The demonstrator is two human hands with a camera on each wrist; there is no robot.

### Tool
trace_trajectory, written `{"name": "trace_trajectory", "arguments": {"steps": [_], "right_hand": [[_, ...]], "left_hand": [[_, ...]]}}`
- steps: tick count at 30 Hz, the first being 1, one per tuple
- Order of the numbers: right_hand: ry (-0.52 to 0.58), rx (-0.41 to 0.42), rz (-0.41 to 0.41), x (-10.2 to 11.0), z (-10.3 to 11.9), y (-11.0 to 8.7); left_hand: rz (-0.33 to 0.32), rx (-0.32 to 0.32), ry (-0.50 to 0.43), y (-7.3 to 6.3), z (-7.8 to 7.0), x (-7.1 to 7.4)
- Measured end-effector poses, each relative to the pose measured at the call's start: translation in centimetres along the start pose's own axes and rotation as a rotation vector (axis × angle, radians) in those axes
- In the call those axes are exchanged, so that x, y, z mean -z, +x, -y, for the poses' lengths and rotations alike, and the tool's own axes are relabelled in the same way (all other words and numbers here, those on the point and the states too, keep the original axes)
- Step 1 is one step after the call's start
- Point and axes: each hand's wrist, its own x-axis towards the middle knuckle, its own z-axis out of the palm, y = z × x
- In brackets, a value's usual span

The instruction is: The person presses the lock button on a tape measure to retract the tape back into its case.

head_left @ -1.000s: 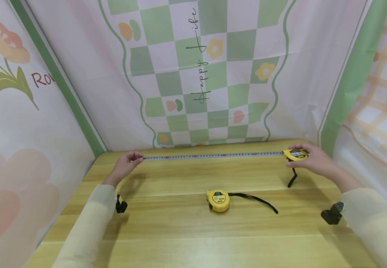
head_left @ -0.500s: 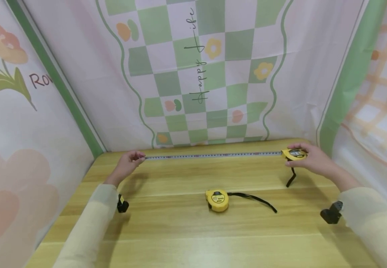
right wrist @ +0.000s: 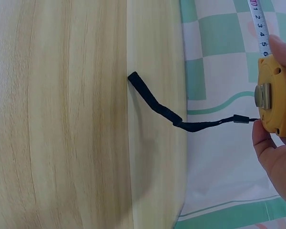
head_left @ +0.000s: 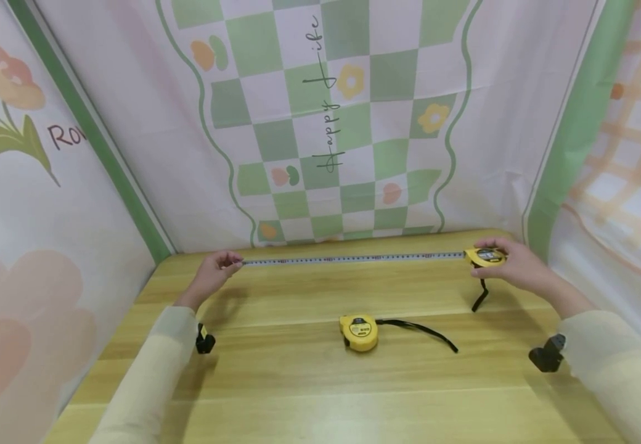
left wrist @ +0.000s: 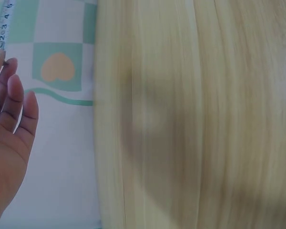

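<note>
My right hand [head_left: 511, 266] grips the yellow case of a tape measure [head_left: 485, 256] at the far right of the table. Its black strap [right wrist: 155, 106] hangs down in the right wrist view, below a metal belt clip [right wrist: 263, 96]. From the case the silver blade [head_left: 354, 258] runs straight and taut across to the left. My left hand [head_left: 213, 274] pinches the blade's free end between thumb and fingertips. In the left wrist view the blade's low numbers [left wrist: 4, 31] show just past the thumb. A second yellow tape measure [head_left: 360, 333], fully wound in, lies nearer me on the table.
The second tape's black strap [head_left: 420, 330] trails to the right over the wooden table [head_left: 298, 407]. A patterned cloth [head_left: 348, 123] hangs behind the far edge, with more at both sides. Small black cameras [head_left: 548, 354] sit on my wrists.
Both hands keep their hold, with the blade still stretched between them. My left hand has shifted slightly right in view and my right hand slightly left; the view itself has drifted a little.
</note>
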Motion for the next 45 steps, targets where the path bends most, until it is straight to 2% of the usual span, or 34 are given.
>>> {"name": "trace_trajectory", "arguments": {"steps": [17, 24, 37, 45], "right_hand": [[0.001, 0.009, -0.004, -0.4, -0.1, 0.7], [0.027, 0.016, 0.011, -0.5, 0.1, 0.7], [-0.016, 0.000, 0.031, -0.7, 0.7, 0.8], [-0.023, 0.021, 0.027, -0.8, 1.0, 1.0]], "left_hand": [[0.000, -0.042, 0.017, 0.2, 0.1, -0.6], [0.002, -0.039, 0.009, 0.3, 0.1, -0.8], [0.026, -0.054, 0.008, 0.2, -0.2, -1.2], [0.040, -0.067, 0.003, 0.4, -0.2, -1.4]]}}
